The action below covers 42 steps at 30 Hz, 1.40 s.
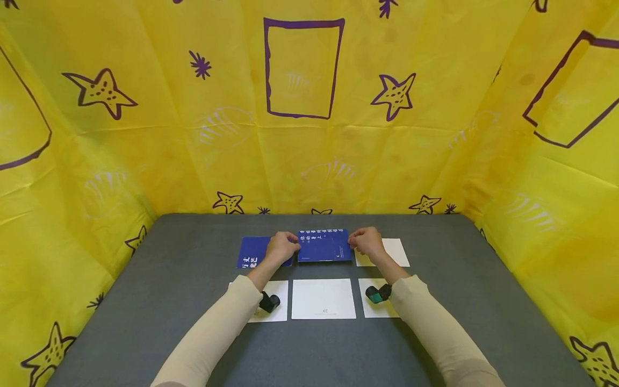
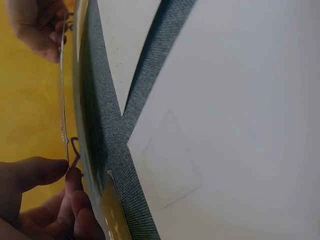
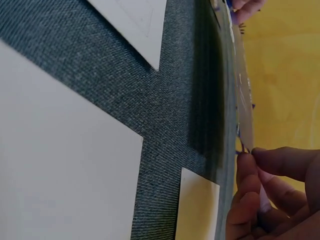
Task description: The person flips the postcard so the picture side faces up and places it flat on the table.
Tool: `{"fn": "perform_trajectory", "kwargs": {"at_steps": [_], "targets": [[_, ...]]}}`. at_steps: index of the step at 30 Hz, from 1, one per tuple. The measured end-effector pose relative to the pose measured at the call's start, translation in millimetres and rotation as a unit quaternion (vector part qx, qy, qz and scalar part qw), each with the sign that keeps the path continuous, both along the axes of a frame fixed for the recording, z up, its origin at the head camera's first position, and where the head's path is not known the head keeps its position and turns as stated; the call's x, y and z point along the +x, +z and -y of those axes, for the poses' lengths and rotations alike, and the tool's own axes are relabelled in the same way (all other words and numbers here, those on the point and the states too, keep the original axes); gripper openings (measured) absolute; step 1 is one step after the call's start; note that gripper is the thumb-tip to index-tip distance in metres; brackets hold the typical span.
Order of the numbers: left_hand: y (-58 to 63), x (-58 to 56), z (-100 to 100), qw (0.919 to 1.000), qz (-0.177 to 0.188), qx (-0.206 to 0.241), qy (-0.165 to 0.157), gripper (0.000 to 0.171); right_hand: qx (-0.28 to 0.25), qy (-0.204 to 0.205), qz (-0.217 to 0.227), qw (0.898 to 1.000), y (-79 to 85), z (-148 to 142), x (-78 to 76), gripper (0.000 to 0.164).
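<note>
A blue card (image 1: 323, 248) with white writing is held up at the back of the table, just above its surface. My left hand (image 1: 282, 247) pinches its left edge between thumb and fingers, and my right hand (image 1: 368, 243) pinches its right edge. Both wrist views show the blue card (image 2: 62, 95) nearly edge-on, raised over its dark shadow. Beneath the left hand lies another blue card (image 1: 252, 248), partly covered by that hand. A white card (image 1: 396, 251) lies under the right hand and forearm.
Nearer the front lie a white middle card (image 1: 324, 301), a white left card (image 1: 278, 316) and a white right card (image 1: 374, 310), the outer two partly hidden by my sleeves and wrist cameras. A yellow patterned cloth (image 1: 309, 161) surrounds the dark grey table (image 1: 319, 355).
</note>
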<state>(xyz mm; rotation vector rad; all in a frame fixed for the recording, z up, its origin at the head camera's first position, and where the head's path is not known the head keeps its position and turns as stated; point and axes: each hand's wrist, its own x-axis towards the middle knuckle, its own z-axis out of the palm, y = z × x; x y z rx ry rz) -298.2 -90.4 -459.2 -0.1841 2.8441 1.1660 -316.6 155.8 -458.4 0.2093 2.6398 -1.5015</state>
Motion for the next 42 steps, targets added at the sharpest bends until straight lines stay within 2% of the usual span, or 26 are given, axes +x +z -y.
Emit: {"fn": "perform_trajectory", "kwargs": {"at_steps": [8, 18, 28, 36, 42], "targets": [[-4.0, 0.0, 1, 0.9994, 0.003, -0.032, -0.014, 0.026, 0.040, 0.012, 0.017, 0.999, -7.1, 3, -2.9, 0.013], [-7.0, 0.8, 2, 0.9988, -0.001, -0.046, -0.018, 0.025, 0.085, 0.021, -0.001, 0.996, -10.5, 7, -1.2, 0.011], [-9.6, 0.8, 5, 0.9985, 0.001, -0.039, -0.037, 0.026, 0.102, 0.035, 0.002, 0.994, -10.5, 9, -1.7, 0.013], [-5.2, -0.4, 7, 0.9978, 0.009, -0.040, -0.051, 0.027, 0.095, 0.041, 0.001, 0.995, -3.7, 7, 1.0, 0.014], [-1.3, 0.0, 7, 0.9981, 0.016, -0.033, -0.049, 0.021, 0.057, 0.058, 0.019, 0.997, -3.3, -2, 0.2, 0.021]]}}
